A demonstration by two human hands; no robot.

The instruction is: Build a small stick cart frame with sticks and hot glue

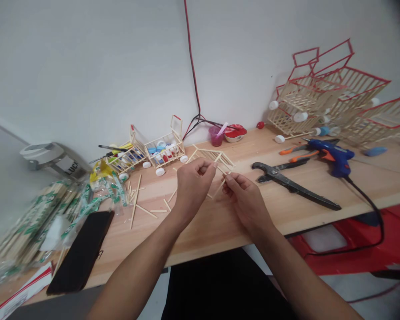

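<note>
The left hand (191, 189) and right hand (246, 200) cover part of the small stick frame (211, 155); what their fingertips pinch is too small to tell. Red-edged stick basket (383, 124) cut off at right edge; wrapped stick bundles (30, 226) blurred at left; contents of pink cup (216, 138) unclear.

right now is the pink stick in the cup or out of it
In the cup: the pink stick leans against the rim of the pink plastic cup, its lower end out of sight inside, its upper end above the rim.

A wooden workbench (213, 231) carries a glue gun (333, 153), loose sticks (136, 200), and apparently a phone (80, 251).
</note>
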